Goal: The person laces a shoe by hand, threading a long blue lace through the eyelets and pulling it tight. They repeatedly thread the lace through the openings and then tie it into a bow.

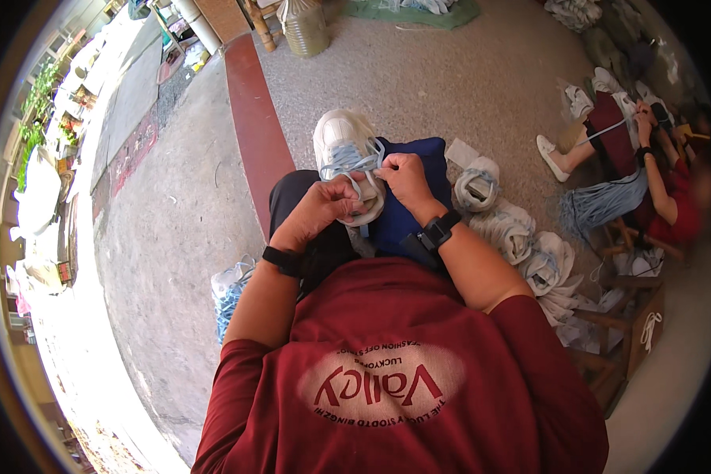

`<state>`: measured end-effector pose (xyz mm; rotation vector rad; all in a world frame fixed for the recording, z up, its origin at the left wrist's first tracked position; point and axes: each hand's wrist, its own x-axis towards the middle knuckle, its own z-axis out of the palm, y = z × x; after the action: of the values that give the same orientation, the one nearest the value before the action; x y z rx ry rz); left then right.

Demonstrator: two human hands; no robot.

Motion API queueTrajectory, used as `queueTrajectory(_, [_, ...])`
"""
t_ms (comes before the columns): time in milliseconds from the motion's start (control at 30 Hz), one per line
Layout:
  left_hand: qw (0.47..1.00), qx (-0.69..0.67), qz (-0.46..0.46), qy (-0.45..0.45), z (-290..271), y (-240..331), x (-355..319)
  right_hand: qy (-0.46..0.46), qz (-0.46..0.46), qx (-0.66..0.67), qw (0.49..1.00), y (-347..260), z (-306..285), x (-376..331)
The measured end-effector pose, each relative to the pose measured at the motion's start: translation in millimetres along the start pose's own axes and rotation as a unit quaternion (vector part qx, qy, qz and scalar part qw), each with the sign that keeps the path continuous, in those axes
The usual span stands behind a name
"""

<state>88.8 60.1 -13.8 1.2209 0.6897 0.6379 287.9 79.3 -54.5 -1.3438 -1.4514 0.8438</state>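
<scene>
A white sneaker [344, 150] lay on the person's lap, resting against a dark blue cloth [419, 189], a little above the centre of the view and with its toe pointing toward 12 o'clock. The left hand [324, 207] sat at the shoe's 7 o'clock side, fingers curled closed against the collar of the shoe, with a strand of light blue lace [355, 162] running out from it. The right hand [405, 178] lay at the shoe's 3 o'clock side, touching it, its fingertips pinched shut on the same lace just beside the tongue. Both wrists carried black bands, and the two hands were close together, nearly touching over the shoe's opening. At 3 o'clock from the hands, a row of white sneakers [521, 237] with blue laces lay on the grey floor, trailing off toward 4 o'clock. At 8 o'clock, beside the left forearm, another pair of shoes [231, 288] sat in a pale heap. Far out at 2 o'clock, a second person [648, 170] in red sat on a wooden stool, holding a shoe with a lace drawn out, well apart from the lap work. A red painted strip [253, 118] ran across the floor toward 11 o'clock.
</scene>
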Motion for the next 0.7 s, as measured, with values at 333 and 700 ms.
queueTrajectory(333, [0.998, 0.039, -0.026, 0.047, 2.8, -4.4, -0.7, 0.055, 0.037, 0.009, 0.998, 0.3, 12.6, -0.6])
queueTrajectory(700, [0.997, 0.019, 0.024, 0.068, 10.0, -4.9, -1.1, 0.043, 0.02, -0.121, 0.992, -3.2, 20.9, -2.5])
